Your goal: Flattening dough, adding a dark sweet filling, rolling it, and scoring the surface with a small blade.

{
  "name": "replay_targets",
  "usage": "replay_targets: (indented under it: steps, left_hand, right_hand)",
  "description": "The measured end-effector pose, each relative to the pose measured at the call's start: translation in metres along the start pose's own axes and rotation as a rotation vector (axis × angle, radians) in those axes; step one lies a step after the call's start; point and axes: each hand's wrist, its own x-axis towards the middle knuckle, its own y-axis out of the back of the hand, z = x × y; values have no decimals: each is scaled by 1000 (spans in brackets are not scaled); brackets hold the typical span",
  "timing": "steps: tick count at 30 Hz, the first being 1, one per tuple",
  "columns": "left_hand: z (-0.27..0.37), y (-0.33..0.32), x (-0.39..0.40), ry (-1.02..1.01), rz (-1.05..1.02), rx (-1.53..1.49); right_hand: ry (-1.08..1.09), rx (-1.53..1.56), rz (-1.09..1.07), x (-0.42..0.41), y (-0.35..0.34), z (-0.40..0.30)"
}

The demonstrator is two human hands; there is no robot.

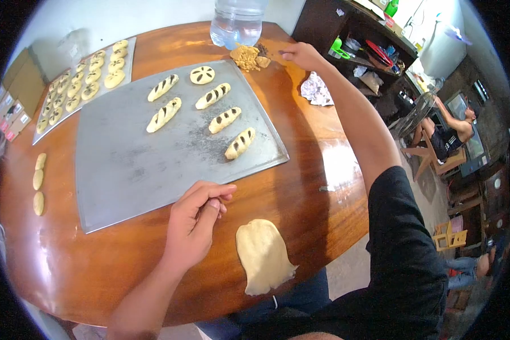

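Note:
A flattened sheet of dough [264, 255] lies on the wooden table near its front edge. My left hand [197, 216] hovers to the left of it by the baking tray's front edge, fingers curled and thumb close to them; whether something small is between them I cannot tell. My right hand [304, 55] reaches to the far side, beside a mound of yellowish filling [245, 57] and some dark crumbs [262, 50]. Its fingertips seem pinched, perhaps on a dark bit. On the metal baking tray [119, 170] rest several slashed dough rolls [240, 143] and a round bun [202, 75] with dark filling showing.
A second tray [127, 72] with filled buns stands at the back left. Several small dough pieces [38, 179] lie at the left. A large water bottle [238, 25] and a crumpled cloth or paper [316, 90] are at the back. Another person [454, 131] sits by a fan.

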Motion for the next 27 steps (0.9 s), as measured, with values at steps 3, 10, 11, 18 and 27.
replay_targets:
  steps: [3,10,11,18,27]
  left_hand:
    - [-4,0,-2,-27,8,27]
    - [-17,-2,7,42,2,42]
    - [-21,-2,9,10,19,62]
    - [-1,4,20,-92,89,245]
    - [-13,12,14,-220,-74,401]
  right_hand:
    - [-528,652,170,-36,14,-17]
    - [-360,1710,89,-160,35,-94]
    - [-332,1667,45,-174,35,-114]
    - [-324,1198,-140,-250,69,-240]
    - [-106,773,-180,-257,69,-337]
